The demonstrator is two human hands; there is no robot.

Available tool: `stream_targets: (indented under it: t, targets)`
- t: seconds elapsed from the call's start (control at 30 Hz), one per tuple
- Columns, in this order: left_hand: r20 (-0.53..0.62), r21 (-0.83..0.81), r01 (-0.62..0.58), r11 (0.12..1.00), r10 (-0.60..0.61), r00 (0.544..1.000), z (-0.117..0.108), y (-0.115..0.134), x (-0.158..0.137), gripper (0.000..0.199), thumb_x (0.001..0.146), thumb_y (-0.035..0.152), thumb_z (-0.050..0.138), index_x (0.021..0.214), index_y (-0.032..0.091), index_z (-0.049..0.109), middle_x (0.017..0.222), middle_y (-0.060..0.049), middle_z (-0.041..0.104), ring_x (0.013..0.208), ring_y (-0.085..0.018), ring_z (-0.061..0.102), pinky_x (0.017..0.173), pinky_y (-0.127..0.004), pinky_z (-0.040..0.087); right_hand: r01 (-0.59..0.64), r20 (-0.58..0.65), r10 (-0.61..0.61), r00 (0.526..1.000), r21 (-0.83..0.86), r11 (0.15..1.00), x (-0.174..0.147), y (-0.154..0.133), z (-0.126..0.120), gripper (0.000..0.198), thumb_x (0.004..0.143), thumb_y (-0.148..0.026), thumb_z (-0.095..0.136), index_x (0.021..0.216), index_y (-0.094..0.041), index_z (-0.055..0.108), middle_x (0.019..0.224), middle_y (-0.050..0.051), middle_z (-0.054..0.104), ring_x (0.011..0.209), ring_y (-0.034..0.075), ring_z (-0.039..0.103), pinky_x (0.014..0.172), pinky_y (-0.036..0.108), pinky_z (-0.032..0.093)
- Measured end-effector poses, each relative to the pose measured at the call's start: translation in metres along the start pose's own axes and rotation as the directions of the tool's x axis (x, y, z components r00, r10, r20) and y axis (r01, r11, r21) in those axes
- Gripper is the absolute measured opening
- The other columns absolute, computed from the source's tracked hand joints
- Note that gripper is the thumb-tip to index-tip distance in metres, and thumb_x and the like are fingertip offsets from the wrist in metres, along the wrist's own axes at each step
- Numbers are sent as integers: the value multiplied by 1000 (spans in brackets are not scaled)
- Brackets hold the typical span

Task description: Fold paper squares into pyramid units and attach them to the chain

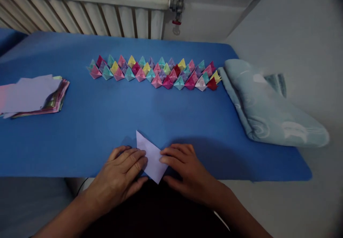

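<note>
A folded sheet of pale lavender paper (pixel 152 156) lies at the front edge of the blue table, one pointed corner facing away from me. My left hand (pixel 122 172) grips its left side, fingers on top and thumb near the lower edge. On the right side, my right hand (pixel 186 170) holds the paper with its fingertips, the thumb low by the table edge. The fingers cover both side edges of the paper. Beyond the hands, several small folded paper boats (pixel 140 74) in many colours stand packed in rows.
At the left lies a stack of coloured paper sheets (pixel 29 94), lavender on top. A folded light-blue blanket (pixel 264 102) rests on the right end of the blue table (pixel 112 118). Behind stand a white radiator (pixel 104 18) and a pipe valve with a red handle (pixel 177 22).
</note>
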State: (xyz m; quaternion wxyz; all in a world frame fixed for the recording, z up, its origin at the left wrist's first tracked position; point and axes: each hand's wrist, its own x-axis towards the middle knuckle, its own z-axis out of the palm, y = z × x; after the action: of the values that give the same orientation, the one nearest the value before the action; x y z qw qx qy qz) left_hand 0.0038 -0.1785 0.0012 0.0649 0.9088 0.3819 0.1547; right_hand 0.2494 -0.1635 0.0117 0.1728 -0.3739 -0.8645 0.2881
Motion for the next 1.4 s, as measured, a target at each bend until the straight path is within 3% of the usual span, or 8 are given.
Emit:
stream_targets:
  t: [0.27,0.57,0.97,1.17,1.4]
  targets:
    - [-40,55,21,998,-19,999,1,5,2,22,89,24,57,108,14,62,114,-10,68,101,-23,63,92,-42,42,-11,-32,10,999,-16,1000,-1,2,6,29,84,-24,62,112,-22,58,116,5,65,112,24,51,94,41,34]
    - [-94,84,60,995,-53,994,6,10,1,18,90,13,51,101,17,65,110,-8,69,98,-22,64,91,-41,41,-29,-123,20,992,-68,997,0,4,12,21,88,-12,52,104,-20,61,111,4,67,105,21,52,90,39,36]
    - [-171,-98,210,973,-224,959,13,14,6,14,90,14,51,95,18,64,104,-6,68,92,-20,62,82,-36,44,-211,-240,200,950,-21,977,4,4,15,10,88,-18,56,81,-20,62,111,7,65,107,24,54,89,41,41]
    - [-147,-165,314,935,-338,930,19,12,3,10,90,22,52,85,20,61,102,-6,67,97,-24,59,78,-39,44,-235,-261,230,938,11,972,4,5,16,9,88,-19,56,81,-20,61,115,7,64,108,25,53,89,43,40]
    - [-183,-188,339,922,-372,910,22,9,4,13,89,26,52,81,21,61,98,-6,66,96,-23,59,80,-39,47,-252,-290,241,926,0,968,5,6,17,10,87,-20,59,77,-20,58,115,7,64,107,25,54,88,43,41]
